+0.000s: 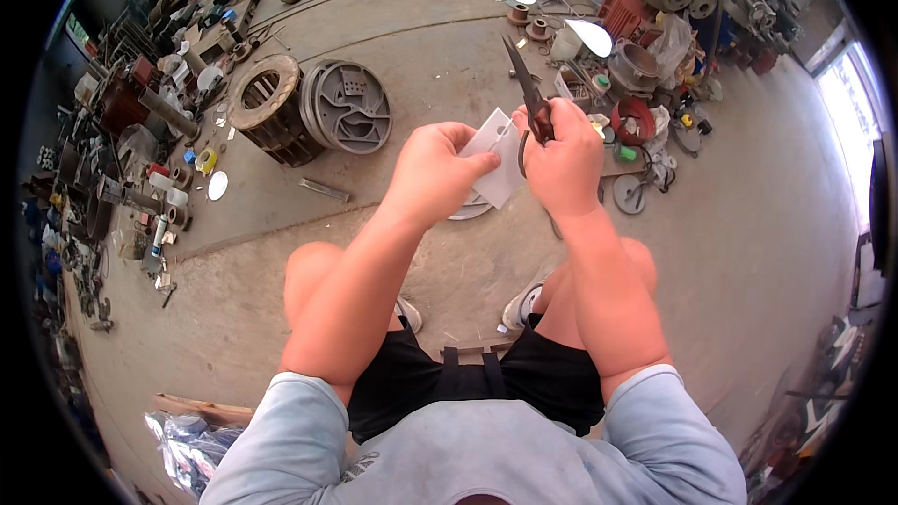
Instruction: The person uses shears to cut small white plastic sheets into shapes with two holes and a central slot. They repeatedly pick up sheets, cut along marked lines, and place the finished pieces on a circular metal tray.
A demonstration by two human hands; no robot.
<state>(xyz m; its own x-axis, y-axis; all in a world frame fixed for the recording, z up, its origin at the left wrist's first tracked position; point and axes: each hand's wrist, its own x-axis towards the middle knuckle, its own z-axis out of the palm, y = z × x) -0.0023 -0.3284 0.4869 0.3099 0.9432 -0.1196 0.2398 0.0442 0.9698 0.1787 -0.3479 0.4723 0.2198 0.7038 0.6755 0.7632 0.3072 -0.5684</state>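
Observation:
My left hand [440,168] pinches a white sheet piece [494,185] between thumb and fingers. A small round opening or mark and a slit-like line show near the sheet's upper part. In my right hand [568,157] is a pair of dark scissors [529,84], its blades pointing up and away from me. Its handle loop hangs beside the sheet's right edge; whether it touches the sheet I cannot tell. Both hands are close together in front of me, above my knees. Partly hidden below the sheet lies a pale round disc [470,212] on the floor.
Ahead to the left stand a rusty slotted cylinder [271,112] and a grey round metal casting [351,108]. White discs [589,37], a red bowl-like part [634,120] and machine parts crowd the right. Bottles and scrap line the left. A plastic-wrapped bundle [192,449] lies behind at left.

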